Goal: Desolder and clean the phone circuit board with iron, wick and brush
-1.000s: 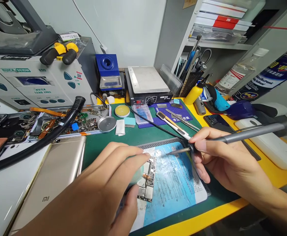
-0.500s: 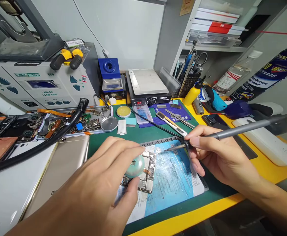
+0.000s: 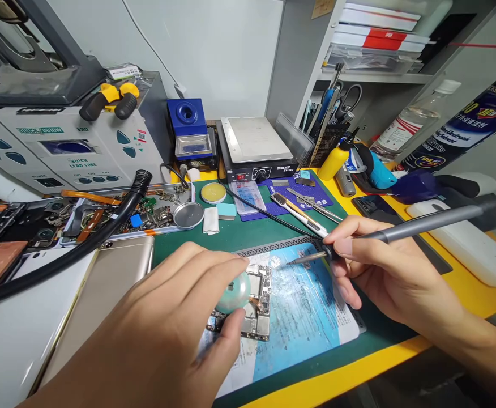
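My left hand (image 3: 175,317) is curled over a round translucent green disc (image 3: 236,293), thumb and fingers on either side of it. Under the disc lies a phone circuit board (image 3: 259,326), partly hidden by that hand. Both rest over a blue and white printed sheet (image 3: 303,317). My right hand (image 3: 379,263) grips a grey soldering iron (image 3: 426,224) like a pen. Its thin metal tip points left above the sheet, just right of the board's upper corner and apart from it.
A hot air station (image 3: 67,147) and phone shells (image 3: 99,300) are at left. Behind stand a blue iron stand (image 3: 188,127) and a heating plate (image 3: 254,141). A brush (image 3: 301,215) and tweezers (image 3: 313,205) lie beyond the sheet; a yellow bottle (image 3: 335,158) and white case (image 3: 464,243) are at right.
The view has shifted slightly. The board and disc sit a little lower and farther right in the picture, and my right hand with the iron has moved slightly right.
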A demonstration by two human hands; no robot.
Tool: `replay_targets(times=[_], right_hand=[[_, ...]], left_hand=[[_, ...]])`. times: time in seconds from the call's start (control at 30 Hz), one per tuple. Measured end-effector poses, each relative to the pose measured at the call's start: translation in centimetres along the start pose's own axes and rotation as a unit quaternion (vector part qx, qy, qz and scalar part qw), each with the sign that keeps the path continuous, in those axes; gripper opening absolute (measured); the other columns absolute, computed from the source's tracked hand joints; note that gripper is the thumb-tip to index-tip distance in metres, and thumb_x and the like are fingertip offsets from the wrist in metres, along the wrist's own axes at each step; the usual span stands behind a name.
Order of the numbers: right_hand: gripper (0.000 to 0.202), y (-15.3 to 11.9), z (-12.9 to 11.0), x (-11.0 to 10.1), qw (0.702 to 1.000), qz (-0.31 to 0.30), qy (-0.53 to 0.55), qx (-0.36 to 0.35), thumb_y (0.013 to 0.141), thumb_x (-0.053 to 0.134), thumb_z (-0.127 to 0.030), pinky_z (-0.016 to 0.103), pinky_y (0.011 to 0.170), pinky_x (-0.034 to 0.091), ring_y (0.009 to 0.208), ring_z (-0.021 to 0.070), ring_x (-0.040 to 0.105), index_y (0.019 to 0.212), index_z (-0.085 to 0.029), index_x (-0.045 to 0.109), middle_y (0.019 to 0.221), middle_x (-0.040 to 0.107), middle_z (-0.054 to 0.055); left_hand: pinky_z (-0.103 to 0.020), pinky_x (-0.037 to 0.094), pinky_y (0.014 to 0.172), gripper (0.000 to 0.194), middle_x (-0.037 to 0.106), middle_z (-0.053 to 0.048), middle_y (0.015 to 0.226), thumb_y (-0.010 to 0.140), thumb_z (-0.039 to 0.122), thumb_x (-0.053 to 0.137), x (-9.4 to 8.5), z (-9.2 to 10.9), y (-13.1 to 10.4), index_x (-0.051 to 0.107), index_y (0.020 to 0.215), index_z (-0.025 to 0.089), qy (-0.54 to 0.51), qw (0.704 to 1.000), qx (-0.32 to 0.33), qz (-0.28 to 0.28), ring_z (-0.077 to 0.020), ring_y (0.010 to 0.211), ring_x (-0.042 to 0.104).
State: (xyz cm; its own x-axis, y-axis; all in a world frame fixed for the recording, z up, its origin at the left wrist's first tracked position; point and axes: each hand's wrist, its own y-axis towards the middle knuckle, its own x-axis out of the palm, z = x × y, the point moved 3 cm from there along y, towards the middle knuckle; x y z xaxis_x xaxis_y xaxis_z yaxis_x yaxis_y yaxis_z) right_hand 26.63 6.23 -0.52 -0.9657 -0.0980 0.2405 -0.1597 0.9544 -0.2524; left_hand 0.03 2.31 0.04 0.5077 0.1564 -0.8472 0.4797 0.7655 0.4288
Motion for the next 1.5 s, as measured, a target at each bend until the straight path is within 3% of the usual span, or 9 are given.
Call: replay_targets(times=[0.23,0.47,0.6,0.7,0.87,1.03,1.17,1.3,1.5], right_hand=[[0.016,0.3,-0.4,-0.1,1.0,0.012,-0.003,-0.021,0.081,0.092,-0.027,0.018,0.035,0.05,0.035,0.0153,0.066,0.082,-0.018,0.079,0.055,0.072,0.002],[0.031,1.6,-0.7,-0.5,0.992,0.081,-0.037,-0.087,0.076,0.093,-0.037,0.018,0.032,0.043,0.033,0.0114,0.056,0.076,-0.02,0.068,0.051,0.062,-0.005],[0.041,2.9,-0.9,-0.7,0.987,0.088,-0.07,-0.115,0.072,0.097,-0.045,0.018,0.035,0.044,0.038,0.01,0.057,0.078,-0.018,0.067,0.053,0.057,-0.008],[0.045,3.4,-1.9,-0.1,0.983,0.072,-0.115,-0.12,0.076,0.096,-0.051,0.02,0.038,0.048,0.047,0.0137,0.066,0.089,-0.015,0.073,0.066,0.068,-0.001],[0.025,5.6,-6.1,4.7,0.963,0.023,-0.231,-0.137,0.108,0.072,-0.039,0.022,0.049,0.055,0.057,0.0111,0.067,0.113,-0.014,0.072,0.081,0.072,-0.002],[0.026,12.6,-10.8,12.5,0.92,0.006,-0.358,-0.161,0.107,0.074,-0.036,0.033,0.072,0.066,0.084,0.0177,0.075,0.122,-0.014,0.072,0.109,0.076,0.006],[0.03,16.8,-12.3,17.4,0.892,0.014,-0.421,-0.167,0.107,0.074,-0.036,0.04,0.083,0.068,0.098,0.0227,0.076,0.129,-0.015,0.071,0.122,0.075,0.009],[0.031,18.3,-12.1,19.7,0.872,0.038,-0.463,-0.156,0.107,0.074,-0.036,0.039,0.082,0.068,0.098,0.0225,0.076,0.129,-0.015,0.071,0.122,0.075,0.009],[0.032,19.2,-11.9,21.0,0.859,0.058,-0.497,-0.107,0.107,0.074,-0.037,0.041,0.084,0.068,0.1,0.0232,0.076,0.131,-0.016,0.071,0.124,0.075,0.009]], left_hand=[[-0.032,0.042,0.102,0.031,0.071,-0.001,0.123,0.101,0.019,0.06,0.0,0.2,-0.2,0.06,0.131,0.026,0.011,1.0,0.025,0.002,-0.0205,0.116,0.062],[-0.024,0.056,0.091,0.031,0.071,-0.001,0.119,0.102,0.014,0.055,-0.5,0.2,0.4,0.061,0.129,0.027,-0.051,0.998,0.019,-0.034,-0.0158,0.11,0.068],[-0.033,0.06,0.098,0.034,0.069,-0.004,0.129,0.105,0.018,0.051,0.0,-0.3,0.0,0.06,0.136,0.028,-0.078,0.996,-0.001,-0.053,-0.0196,0.119,0.068],[-0.043,0.059,0.103,0.035,0.068,-0.008,0.133,0.104,0.025,0.051,0.3,-0.7,0.0,0.062,0.137,0.027,-0.088,0.993,-0.034,-0.066,-0.0253,0.123,0.066],[-0.057,0.055,0.096,0.032,0.068,-0.013,0.117,0.097,0.04,0.062,0.1,-1.0,0.2,0.071,0.12,0.019,-0.048,0.993,-0.097,-0.041,-0.0365,0.113,0.064],[-0.058,0.05,0.1,0.03,0.069,-0.012,0.11,0.095,0.043,0.068,0.5,-0.8,0.2,0.074,0.11,0.018,-0.033,0.992,-0.113,-0.037,-0.0354,0.111,0.062],[-0.051,0.051,0.104,0.027,0.069,-0.007,0.109,0.095,0.043,0.075,0.9,-0.8,0.3,0.072,0.105,0.018,-0.029,0.992,-0.118,-0.039,-0.0282,0.112,0.063],[-0.052,0.051,0.107,0.028,0.069,-0.006,0.11,0.094,0.043,0.079,1.1,-0.9,0.4,0.071,0.102,0.018,-0.026,0.991,-0.122,-0.04,-0.0272,0.115,0.064],[-0.05,0.054,0.106,0.027,0.069,-0.006,0.113,0.094,0.04,0.081,0.4,-0.4,0.6,0.07,0.103,0.017,-0.056,0.99,-0.121,-0.048,-0.0261,0.114,0.065]])
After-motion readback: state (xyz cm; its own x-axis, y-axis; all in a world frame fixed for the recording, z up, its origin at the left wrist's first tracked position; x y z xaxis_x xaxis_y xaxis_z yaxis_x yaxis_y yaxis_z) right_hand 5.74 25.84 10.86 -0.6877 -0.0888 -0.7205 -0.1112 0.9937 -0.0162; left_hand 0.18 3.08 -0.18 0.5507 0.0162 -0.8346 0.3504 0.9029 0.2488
